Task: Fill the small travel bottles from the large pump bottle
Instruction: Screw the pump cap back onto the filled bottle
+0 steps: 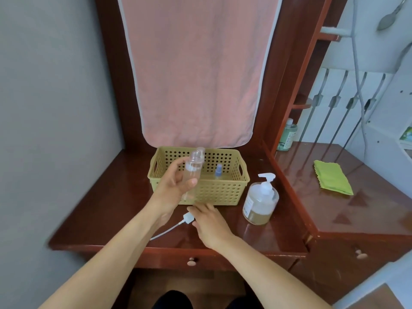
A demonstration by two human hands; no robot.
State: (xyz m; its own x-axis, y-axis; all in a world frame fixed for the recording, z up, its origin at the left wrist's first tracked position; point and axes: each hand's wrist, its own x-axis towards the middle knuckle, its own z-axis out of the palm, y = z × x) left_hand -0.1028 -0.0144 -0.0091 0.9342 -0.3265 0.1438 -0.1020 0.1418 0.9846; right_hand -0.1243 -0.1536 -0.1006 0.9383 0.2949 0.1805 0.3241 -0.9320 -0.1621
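Right hand (209, 221) lies loose-fingered on desk (107, 210) touching white spray head (188, 218); left hand (176, 186) grips clear travel bottle (192, 172), raised before basket (223, 190); pump bottle (260, 201) stands just right of basket.

Glossy dark wood table (223, 238); perforated matt plastic basket (219, 192); clear plastic bottle (192, 172); clear glossy pump bottle (259, 205); soft pink towel (196, 70); green cloth (332, 177)
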